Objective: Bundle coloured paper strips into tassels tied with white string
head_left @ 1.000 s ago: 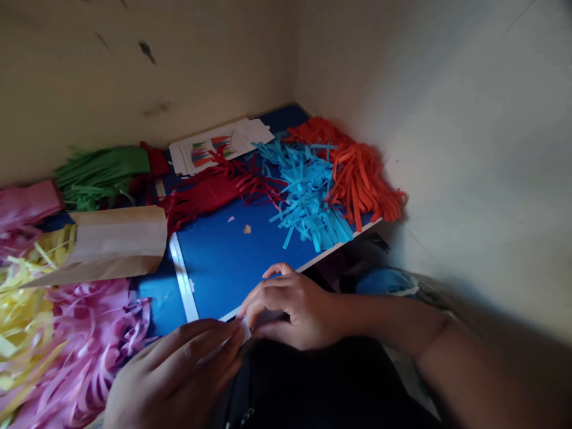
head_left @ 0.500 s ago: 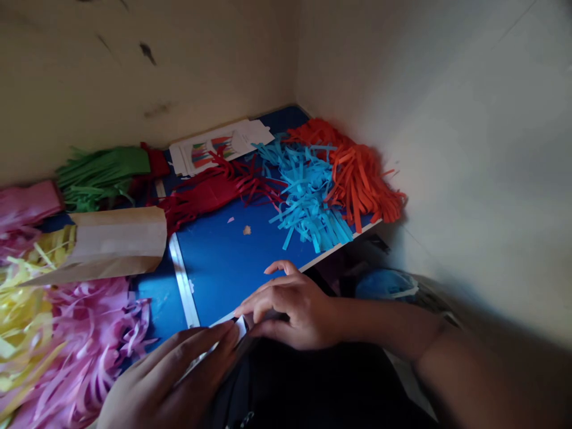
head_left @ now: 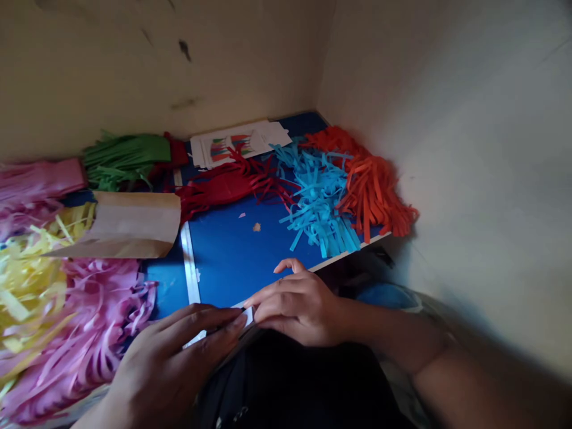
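Note:
My left hand (head_left: 174,351) pinches a small white piece (head_left: 249,316) that looks like folded paper, with thumb below and fingers above. Its tip sticks out past my left fingertips, and most of it is hidden under the hand. My right hand (head_left: 301,310) meets the left at the table's near edge. Its thumb and fingers are closed at the tip of the white piece, while one finger lifts away. Ahead of both hands lies the blue table (head_left: 232,256).
Fringed tissue paper bundles lie around: pink (head_left: 98,322), yellow (head_left: 31,280), green (head_left: 129,156), red (head_left: 227,185), light blue (head_left: 319,190) and orange (head_left: 373,190). A brown paper sheet (head_left: 138,220) sits on the left. Printed white sheets (head_left: 263,140) rest by the wall.
The view has shifted, so the table things appear further right. My right thumb and fingers have closed together at the white piece's tip; a gap showed between them before.

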Tool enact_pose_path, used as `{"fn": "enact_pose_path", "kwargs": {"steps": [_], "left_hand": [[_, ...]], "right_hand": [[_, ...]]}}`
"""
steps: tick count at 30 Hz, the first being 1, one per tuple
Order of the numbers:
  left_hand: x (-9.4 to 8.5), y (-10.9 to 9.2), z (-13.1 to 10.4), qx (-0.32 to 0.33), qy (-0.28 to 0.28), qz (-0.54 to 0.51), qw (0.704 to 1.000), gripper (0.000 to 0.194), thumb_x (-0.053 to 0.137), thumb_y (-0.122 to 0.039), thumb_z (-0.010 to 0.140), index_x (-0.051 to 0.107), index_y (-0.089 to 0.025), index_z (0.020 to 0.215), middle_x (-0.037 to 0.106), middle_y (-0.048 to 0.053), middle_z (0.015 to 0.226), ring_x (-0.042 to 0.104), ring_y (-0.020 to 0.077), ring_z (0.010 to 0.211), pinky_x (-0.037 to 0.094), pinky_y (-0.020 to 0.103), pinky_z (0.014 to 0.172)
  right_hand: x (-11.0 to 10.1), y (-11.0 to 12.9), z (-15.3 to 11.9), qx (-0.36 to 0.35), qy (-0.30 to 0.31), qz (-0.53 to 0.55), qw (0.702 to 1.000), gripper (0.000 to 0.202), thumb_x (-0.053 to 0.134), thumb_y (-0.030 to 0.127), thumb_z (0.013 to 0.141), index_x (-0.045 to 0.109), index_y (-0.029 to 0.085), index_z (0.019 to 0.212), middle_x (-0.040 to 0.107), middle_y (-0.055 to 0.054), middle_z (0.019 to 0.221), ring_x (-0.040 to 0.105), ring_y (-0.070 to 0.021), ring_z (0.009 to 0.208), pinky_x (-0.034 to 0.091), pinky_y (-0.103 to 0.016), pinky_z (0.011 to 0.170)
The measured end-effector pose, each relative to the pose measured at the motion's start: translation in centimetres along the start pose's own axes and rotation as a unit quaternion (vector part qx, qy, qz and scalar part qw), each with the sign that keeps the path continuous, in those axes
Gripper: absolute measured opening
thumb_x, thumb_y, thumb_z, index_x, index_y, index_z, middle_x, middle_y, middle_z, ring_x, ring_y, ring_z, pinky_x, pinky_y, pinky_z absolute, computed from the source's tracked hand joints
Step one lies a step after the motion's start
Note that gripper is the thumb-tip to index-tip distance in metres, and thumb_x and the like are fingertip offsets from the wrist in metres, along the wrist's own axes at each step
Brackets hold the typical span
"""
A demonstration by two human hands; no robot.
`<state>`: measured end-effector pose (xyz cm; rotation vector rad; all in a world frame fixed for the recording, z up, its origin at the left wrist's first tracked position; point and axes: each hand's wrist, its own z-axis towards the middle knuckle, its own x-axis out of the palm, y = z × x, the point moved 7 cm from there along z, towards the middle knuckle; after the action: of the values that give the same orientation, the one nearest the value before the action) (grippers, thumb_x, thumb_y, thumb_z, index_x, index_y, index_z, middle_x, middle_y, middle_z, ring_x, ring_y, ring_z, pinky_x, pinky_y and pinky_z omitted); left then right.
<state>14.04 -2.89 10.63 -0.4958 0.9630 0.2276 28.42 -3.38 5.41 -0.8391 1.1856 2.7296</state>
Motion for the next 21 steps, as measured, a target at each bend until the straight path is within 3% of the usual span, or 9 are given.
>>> {"fn": "enact_pose_path", "kwargs": {"steps": [4,9,16,21], "left_hand": [[-0.2,0.3,0.3,0.009,0.0,-0.015,1.0,0.03,0.043,-0.02,0.1,0.07,-0.023,0.088,0.076,-0.002,0.078,0.07,0.0049,0.069,0.055,0.01,0.066],[0.9,1.4,-2.4,-0.019,0.024,-0.027,0.999,0.027,0.048,-0.018,0.096,0.07,-0.027,0.107,0.076,-0.001,0.093,0.072,0.0093,0.082,0.057,0.016,0.072],[1.7,1.8,-3.8,-0.042,-0.025,-0.059,0.997,0.03,0.051,-0.015,0.092,0.068,-0.03,0.112,0.075,0.0,0.091,0.07,0.0121,0.083,0.058,0.02,0.07],[1.6,1.9,-3.6,-0.051,-0.049,-0.053,0.996,0.026,0.048,-0.021,0.096,0.069,-0.032,0.107,0.076,-0.001,0.091,0.069,0.0111,0.082,0.057,0.02,0.069]], "right_hand": [[0.2,-0.4,0.0,0.049,0.018,0.011,0.999,0.008,0.058,0.025,0.097,0.051,0.022,0.094,0.077,-0.003,0.105,0.072,-0.0106,0.086,0.03,-0.036,0.104],[0.1,0.3,0.4,0.036,0.009,-0.001,0.999,0.003,0.056,0.023,0.098,0.053,0.022,0.096,0.077,-0.003,0.103,0.072,-0.0106,0.088,0.033,-0.035,0.1],[0.8,0.6,0.6,0.053,0.08,-0.054,0.994,0.005,0.057,0.023,0.097,0.061,0.024,0.094,0.075,0.001,0.107,0.07,-0.0086,0.091,0.029,-0.034,0.101],[0.3,0.6,1.1,0.059,0.056,-0.008,0.997,0.007,0.056,0.024,0.099,0.059,0.022,0.092,0.076,0.002,0.105,0.069,-0.0072,0.094,0.031,-0.032,0.095]]}}
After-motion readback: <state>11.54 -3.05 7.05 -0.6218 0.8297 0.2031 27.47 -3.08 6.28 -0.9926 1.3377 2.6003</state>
